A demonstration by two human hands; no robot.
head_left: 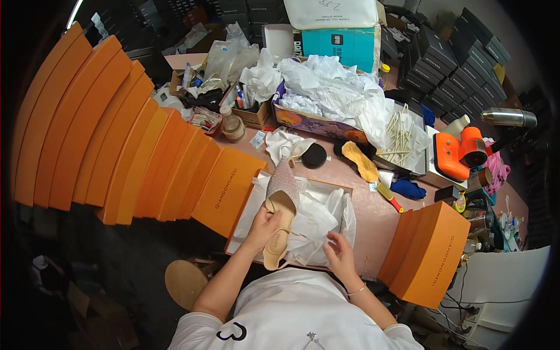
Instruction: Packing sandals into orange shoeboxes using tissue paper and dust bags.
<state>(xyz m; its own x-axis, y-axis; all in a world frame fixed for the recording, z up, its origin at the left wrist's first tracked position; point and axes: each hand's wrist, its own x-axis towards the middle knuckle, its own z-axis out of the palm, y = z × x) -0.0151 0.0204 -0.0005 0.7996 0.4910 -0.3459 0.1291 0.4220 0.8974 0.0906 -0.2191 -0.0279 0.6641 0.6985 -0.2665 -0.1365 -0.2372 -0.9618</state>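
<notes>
My left hand (263,228) is closed round the middle of a pointed, sparkly pinkish shoe (284,185) with a beige insole and a thin ankle strap. Its toe points away from me, and the heel end hangs near my body. Below the shoe lies an open shoe box (234,245) lined with white tissue paper (324,211). Over the right part of that box my right hand (339,255) is held with its fingers apart, nothing in them, a short way from the strap.
Orange shoe boxes (146,160) rise in a tall stack on the left, with a shorter stack (430,251) on the right. Behind lie a black round tin (314,156), a yellow-handled tool (389,197), a carton of white tissue (326,121) and an orange device (454,153).
</notes>
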